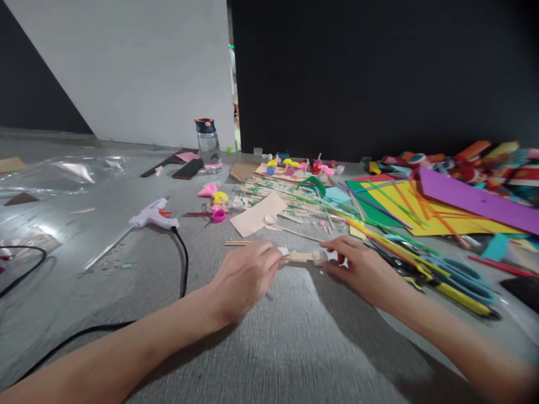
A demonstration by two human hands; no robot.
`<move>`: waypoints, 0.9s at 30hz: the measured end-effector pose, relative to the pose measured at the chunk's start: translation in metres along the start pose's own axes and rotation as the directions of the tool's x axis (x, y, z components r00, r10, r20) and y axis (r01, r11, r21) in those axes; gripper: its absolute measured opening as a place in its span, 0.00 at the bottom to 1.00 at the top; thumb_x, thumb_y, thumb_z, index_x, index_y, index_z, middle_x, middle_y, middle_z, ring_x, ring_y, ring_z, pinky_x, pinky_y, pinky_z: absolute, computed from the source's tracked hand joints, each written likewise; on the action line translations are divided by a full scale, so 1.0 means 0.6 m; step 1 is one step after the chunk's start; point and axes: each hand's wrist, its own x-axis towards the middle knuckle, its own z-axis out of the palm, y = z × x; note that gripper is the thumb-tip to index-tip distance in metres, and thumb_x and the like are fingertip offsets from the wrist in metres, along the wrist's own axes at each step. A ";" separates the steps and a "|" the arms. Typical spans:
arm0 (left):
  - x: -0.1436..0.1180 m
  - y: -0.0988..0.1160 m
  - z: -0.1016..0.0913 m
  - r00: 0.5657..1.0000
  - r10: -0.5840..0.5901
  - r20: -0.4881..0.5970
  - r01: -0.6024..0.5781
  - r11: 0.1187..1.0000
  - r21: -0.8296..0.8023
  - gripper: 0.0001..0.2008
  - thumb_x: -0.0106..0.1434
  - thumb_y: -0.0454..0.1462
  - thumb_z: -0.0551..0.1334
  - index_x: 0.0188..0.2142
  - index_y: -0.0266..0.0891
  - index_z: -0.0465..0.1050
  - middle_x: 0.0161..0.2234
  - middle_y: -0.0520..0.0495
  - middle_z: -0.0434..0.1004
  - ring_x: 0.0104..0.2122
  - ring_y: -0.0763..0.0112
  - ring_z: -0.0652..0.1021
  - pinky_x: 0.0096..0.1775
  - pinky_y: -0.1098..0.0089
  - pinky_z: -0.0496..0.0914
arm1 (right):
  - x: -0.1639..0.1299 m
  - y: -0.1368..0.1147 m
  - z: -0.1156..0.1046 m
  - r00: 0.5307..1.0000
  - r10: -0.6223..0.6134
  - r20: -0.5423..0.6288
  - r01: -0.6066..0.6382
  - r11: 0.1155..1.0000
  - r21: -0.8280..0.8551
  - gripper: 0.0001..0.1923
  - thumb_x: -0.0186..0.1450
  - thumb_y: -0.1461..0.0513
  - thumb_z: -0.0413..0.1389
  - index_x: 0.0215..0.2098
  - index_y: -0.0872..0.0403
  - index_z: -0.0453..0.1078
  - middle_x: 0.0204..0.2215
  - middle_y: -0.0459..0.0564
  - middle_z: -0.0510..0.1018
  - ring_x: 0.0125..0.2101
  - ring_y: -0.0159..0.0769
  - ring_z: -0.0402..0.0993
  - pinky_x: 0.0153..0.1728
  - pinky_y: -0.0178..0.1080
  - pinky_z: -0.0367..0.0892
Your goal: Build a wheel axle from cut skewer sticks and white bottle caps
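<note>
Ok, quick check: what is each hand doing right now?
Left hand: closed on one end of the small stick piece.
Right hand: fingers pinching its other end.

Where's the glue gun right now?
The glue gun lies on the grey floor, left of centre, beyond the left hand, with its black cord trailing toward the camera.

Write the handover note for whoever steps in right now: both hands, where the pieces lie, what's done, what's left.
Left hand: fingers closed on one end of the small bundle of wooden sticks, low over the grey floor.
Right hand: at the other end, fingertips on the white cap fitted there.
Nearby: glue gun lying to the left, its black cord trailing back; loose sticks and a tan card ahead; scissors and coloured sheets on the right.
Done: sticks gathered, a white cap at each end.
Left: whether the caps are glued cannot be told; check them.
</note>
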 end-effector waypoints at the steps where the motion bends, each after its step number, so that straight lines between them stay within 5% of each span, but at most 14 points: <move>1: 0.002 0.000 -0.002 1.000 -0.016 -0.026 0.016 1.000 -0.025 0.13 0.74 0.36 0.52 0.42 0.36 0.76 0.44 0.40 0.76 0.43 0.59 0.76 0.47 0.56 0.71 | 0.005 0.003 0.002 1.000 -0.010 0.019 0.011 1.000 -0.007 0.15 0.68 0.58 0.57 0.52 0.51 0.72 0.44 0.51 0.76 0.33 0.38 0.72 0.36 0.41 0.65; 4: 0.006 -0.004 0.000 0.995 -0.073 -0.069 0.063 0.989 -0.137 0.13 0.73 0.35 0.53 0.38 0.36 0.75 0.51 0.39 0.73 0.47 0.62 0.76 0.48 0.61 0.72 | 0.013 0.005 0.008 0.998 -0.030 0.048 0.031 0.999 -0.025 0.10 0.68 0.59 0.57 0.47 0.52 0.73 0.41 0.50 0.77 0.34 0.38 0.73 0.36 0.40 0.66; 9: 0.019 -0.010 0.011 0.992 -0.119 -0.046 0.101 0.955 -0.280 0.16 0.73 0.35 0.51 0.30 0.37 0.72 0.37 0.45 0.77 0.33 0.71 0.77 0.34 0.71 0.73 | 0.026 0.002 0.011 0.998 -0.037 0.041 0.039 0.998 -0.056 0.06 0.67 0.60 0.58 0.41 0.54 0.74 0.36 0.49 0.79 0.35 0.39 0.74 0.36 0.39 0.66; 16: 0.051 -0.032 0.013 0.987 -0.133 -0.095 0.106 0.962 -0.252 0.15 0.73 0.35 0.51 0.31 0.36 0.72 0.35 0.44 0.77 0.33 0.68 0.77 0.36 0.68 0.72 | 0.072 0.018 0.020 1.000 -0.018 -0.013 0.017 0.996 -0.092 0.06 0.66 0.61 0.61 0.40 0.56 0.74 0.31 0.47 0.77 0.30 0.36 0.71 0.34 0.38 0.65; 21: 0.043 -0.032 -0.001 0.981 -0.091 -0.174 0.073 0.992 -0.105 0.13 0.72 0.33 0.52 0.34 0.35 0.72 0.47 0.38 0.75 0.48 0.61 0.75 0.50 0.60 0.69 | 0.068 0.009 -0.001 0.995 -0.023 -0.092 0.017 0.998 -0.058 0.13 0.66 0.58 0.60 0.47 0.56 0.74 0.34 0.50 0.78 0.30 0.38 0.72 0.33 0.40 0.66; 27: 0.005 0.001 0.016 0.991 0.117 0.061 -0.122 0.988 0.097 0.12 0.72 0.34 0.56 0.33 0.37 0.74 0.33 0.46 0.75 0.33 0.64 0.75 0.36 0.64 0.70 | -0.006 -0.060 -0.002 0.992 -0.123 -0.020 0.124 0.989 0.076 0.10 0.70 0.58 0.56 0.48 0.50 0.73 0.36 0.46 0.78 0.29 0.32 0.73 0.29 0.36 0.67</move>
